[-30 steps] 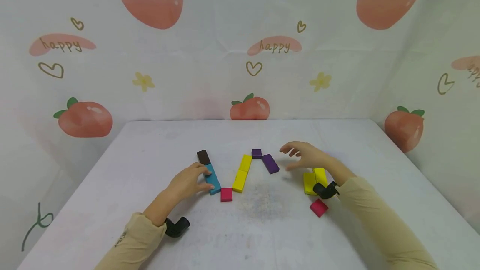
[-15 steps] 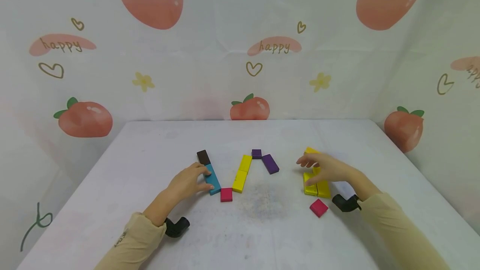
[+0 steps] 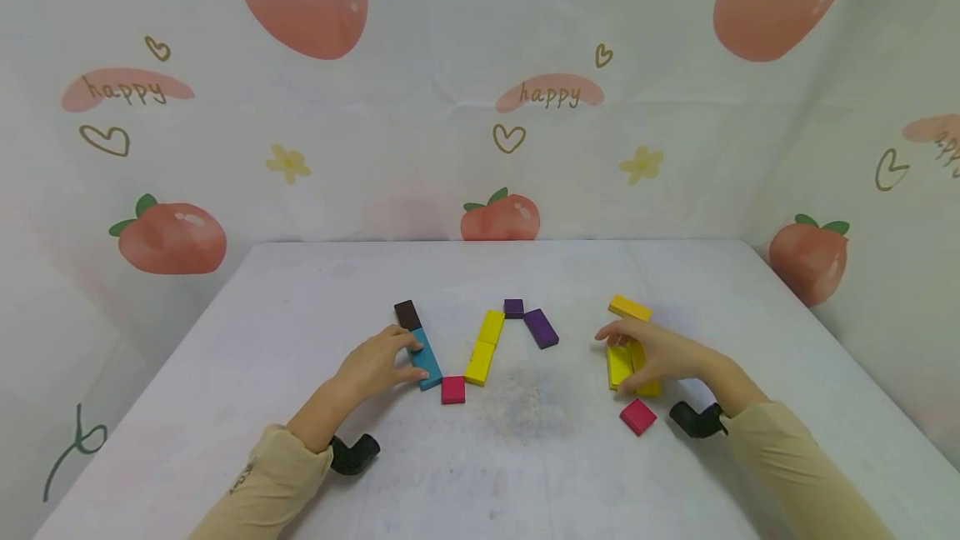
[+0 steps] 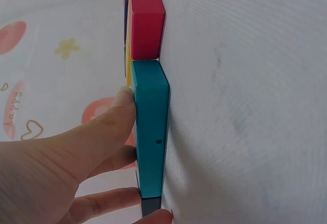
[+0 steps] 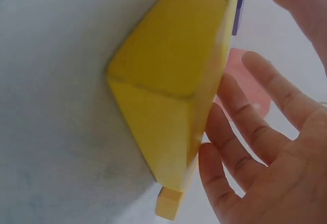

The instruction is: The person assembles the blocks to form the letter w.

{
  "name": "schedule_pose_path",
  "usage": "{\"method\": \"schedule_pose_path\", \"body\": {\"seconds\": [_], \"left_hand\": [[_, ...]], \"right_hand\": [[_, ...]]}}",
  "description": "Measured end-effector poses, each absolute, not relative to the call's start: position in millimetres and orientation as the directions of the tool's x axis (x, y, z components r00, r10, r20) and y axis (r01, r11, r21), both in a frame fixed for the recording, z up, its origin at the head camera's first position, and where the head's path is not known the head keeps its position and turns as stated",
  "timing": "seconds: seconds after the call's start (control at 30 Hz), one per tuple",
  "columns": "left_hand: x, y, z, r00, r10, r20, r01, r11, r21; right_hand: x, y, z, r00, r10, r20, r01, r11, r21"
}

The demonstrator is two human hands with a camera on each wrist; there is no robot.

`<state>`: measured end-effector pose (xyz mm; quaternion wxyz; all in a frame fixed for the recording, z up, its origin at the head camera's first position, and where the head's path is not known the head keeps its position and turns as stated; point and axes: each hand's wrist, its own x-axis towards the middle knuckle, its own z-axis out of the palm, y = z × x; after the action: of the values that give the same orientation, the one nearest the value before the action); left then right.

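Blocks (image 3: pixel 430 362) on smudged white table (image 3: pixel 525 473); printed backdrop (image 3: pixel 420 190).

At least eleven blocks (image 3: pixel 453 390), two hands (image 3: pixel 377 362)

A white table (image 3: pixel 420 473) is carrying flat blocks in a zigzag: a dark brown block (image 3: pixel 407 314) is meeting a blue block (image 3: pixel 430 363), whose near end is touching a red square (image 3: pixel 453 390); two yellow blocks (image 3: pixel 485 347) are slanting away toward a small purple block (image 3: pixel 513 307) and a longer purple block (image 3: pixel 542 328). To the right — apart from these — a yellow pair (image 3: pixel 619 365), a golden-yellow block (image 3: pixel 630 307) and another red square (image 3: pixel 638 417) are lying.
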<state>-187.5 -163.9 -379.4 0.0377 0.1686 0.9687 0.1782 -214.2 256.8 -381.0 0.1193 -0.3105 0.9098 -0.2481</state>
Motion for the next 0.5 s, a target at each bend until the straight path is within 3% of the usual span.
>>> {"method": "schedule_pose_path", "body": {"seconds": [0.5], "left_hand": [[-185.5,-163.4,-377.4,-0.945,0.328,-0.017,0.3,0.883,0.361]], "right_hand": [[-211.9,253.6,-381.5,-0.793,-0.606,-0.069,-0.491,0.702,-0.516]]}}
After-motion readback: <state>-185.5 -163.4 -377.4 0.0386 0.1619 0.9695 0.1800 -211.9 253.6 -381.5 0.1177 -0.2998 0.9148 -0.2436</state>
